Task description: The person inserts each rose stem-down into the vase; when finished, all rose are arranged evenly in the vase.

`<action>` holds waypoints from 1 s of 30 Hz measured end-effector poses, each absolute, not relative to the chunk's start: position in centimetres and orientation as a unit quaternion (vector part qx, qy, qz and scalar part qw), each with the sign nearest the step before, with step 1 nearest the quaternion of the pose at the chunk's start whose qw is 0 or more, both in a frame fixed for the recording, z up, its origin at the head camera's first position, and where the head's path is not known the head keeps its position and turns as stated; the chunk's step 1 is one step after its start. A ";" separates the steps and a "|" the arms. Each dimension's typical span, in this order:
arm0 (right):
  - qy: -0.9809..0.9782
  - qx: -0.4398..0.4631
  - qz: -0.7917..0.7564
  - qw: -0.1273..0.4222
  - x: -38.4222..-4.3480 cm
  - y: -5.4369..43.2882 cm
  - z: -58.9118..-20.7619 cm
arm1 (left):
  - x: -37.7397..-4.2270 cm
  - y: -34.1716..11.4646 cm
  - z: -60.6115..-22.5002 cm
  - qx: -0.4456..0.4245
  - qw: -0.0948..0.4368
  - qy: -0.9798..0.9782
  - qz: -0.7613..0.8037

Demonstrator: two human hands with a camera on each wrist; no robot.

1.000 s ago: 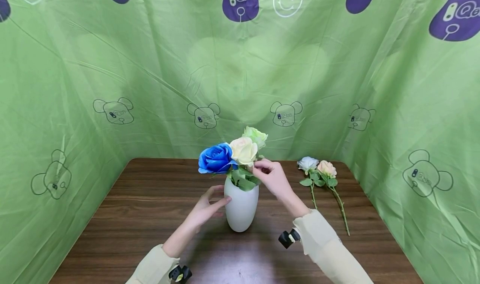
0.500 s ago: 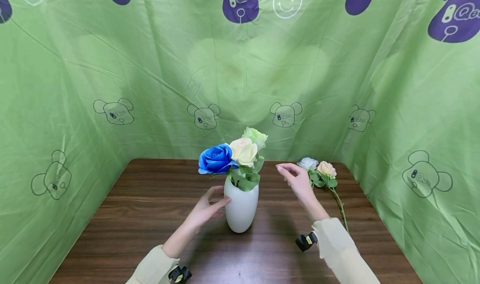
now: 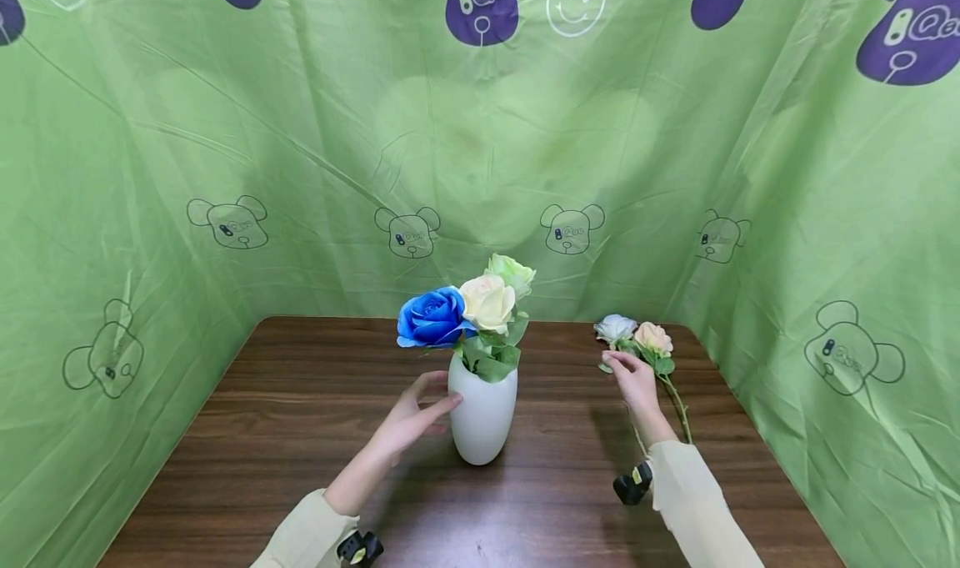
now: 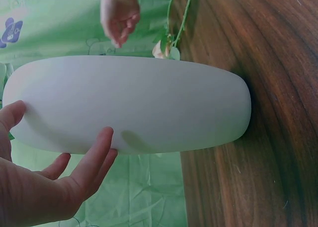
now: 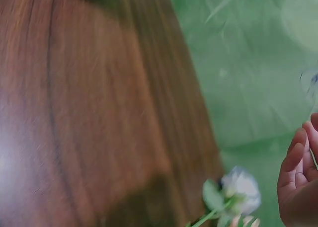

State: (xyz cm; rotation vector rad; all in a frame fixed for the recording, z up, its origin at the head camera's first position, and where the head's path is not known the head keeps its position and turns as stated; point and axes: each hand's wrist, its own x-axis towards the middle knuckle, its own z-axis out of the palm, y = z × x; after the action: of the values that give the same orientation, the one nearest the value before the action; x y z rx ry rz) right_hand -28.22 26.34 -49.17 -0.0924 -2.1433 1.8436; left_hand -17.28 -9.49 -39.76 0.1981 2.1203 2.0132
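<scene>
A white vase [image 3: 483, 418] stands upright on the table, with a blue rose [image 3: 432, 318], a cream rose [image 3: 487, 304] and a pale green rose [image 3: 512, 274] in it. My left hand [image 3: 412, 414] rests beside the vase, its thumb touching the wall near the rim; the left wrist view shows the fingers [image 4: 94, 160] fairly straight along its side. At the right lie a pale blue rose [image 3: 615, 328] and a peach rose [image 3: 654, 339]. Over the pale blue rose's leaves and stem hovers my right hand [image 3: 636, 382], fingers loosely bent, with nothing seen in them.
The brown wooden table [image 3: 300, 401] ends at a back edge close to a green printed curtain [image 3: 322, 176], which also hangs along both sides. The peach rose's stem [image 3: 681, 409] runs forward, partly behind the right wrist.
My right hand has withdrawn from the flowers in the vase and travelled right to the loose roses. My left hand, the vase and its flowers have stayed in place.
</scene>
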 end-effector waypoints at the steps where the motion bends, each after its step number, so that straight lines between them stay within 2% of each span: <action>1: -0.745 -0.049 0.646 0.156 -28.2 26.6 -49.6 | -17.3 -9.5 -39.8 0.067 0.106 0.720 0.683; 6: -0.730 -0.155 0.650 0.140 -27.2 27.0 -49.7 | -17.3 -9.5 -39.8 0.065 0.105 0.722 0.681; 12: -0.689 -0.187 0.682 0.158 -27.5 29.1 -53.5 | -17.3 -9.5 -39.8 0.066 0.105 0.722 0.680; 16: -0.711 -0.248 0.640 0.151 -26.5 28.9 -53.7 | -17.3 -9.5 -39.8 0.067 0.104 0.722 0.681; 24: -0.808 -0.266 0.505 0.146 -25.4 29.2 -55.1 | -17.3 -9.6 -39.9 0.070 0.102 0.719 0.683; 30: -0.848 -0.260 0.449 0.111 -24.8 29.4 -55.8 | -17.3 -9.6 -39.9 0.073 0.103 0.718 0.685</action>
State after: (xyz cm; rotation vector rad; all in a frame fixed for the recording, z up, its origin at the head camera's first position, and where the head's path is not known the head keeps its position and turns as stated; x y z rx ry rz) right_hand -24.84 29.38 -55.76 -0.7636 -2.4897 1.3174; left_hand -17.31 -9.56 -39.92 0.2141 2.1189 2.0210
